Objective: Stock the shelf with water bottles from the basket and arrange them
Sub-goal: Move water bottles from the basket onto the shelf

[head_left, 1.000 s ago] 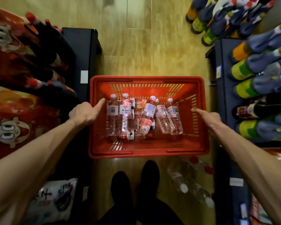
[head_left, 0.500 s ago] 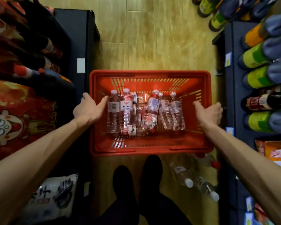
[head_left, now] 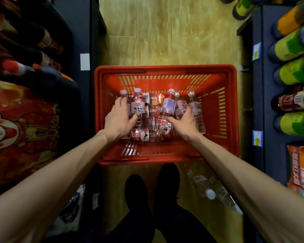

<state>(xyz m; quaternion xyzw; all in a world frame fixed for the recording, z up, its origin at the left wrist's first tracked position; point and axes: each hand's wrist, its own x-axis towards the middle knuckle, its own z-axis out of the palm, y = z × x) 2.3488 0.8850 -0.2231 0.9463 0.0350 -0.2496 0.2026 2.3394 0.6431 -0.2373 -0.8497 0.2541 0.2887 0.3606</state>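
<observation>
A red plastic basket (head_left: 165, 69) stands on the wooden floor between two shelves. Several clear water bottles (head_left: 138, 106) with white caps lie piled inside it. My left hand (head_left: 118, 118) reaches into the basket and wraps round the leftmost bottle (head_left: 124, 92), whose cap shows above my fingers. My right hand (head_left: 183, 122) lies over the right side of the pile, with thumb and fingers curled round a bottle (head_left: 180, 104). The lower parts of both bottles are hidden under my hands.
Two loose water bottles (head_left: 203, 183) lie on the floor at the right of my shoes (head_left: 135, 190). A dark shelf (head_left: 258, 95) at the right carries green-labelled bottles (head_left: 291, 46). The left shelf (head_left: 84, 32) carries dark bottles with red caps (head_left: 11, 66).
Both hands left the basket's side rims and moved inward and down onto the bottles. The view came closer to the basket.
</observation>
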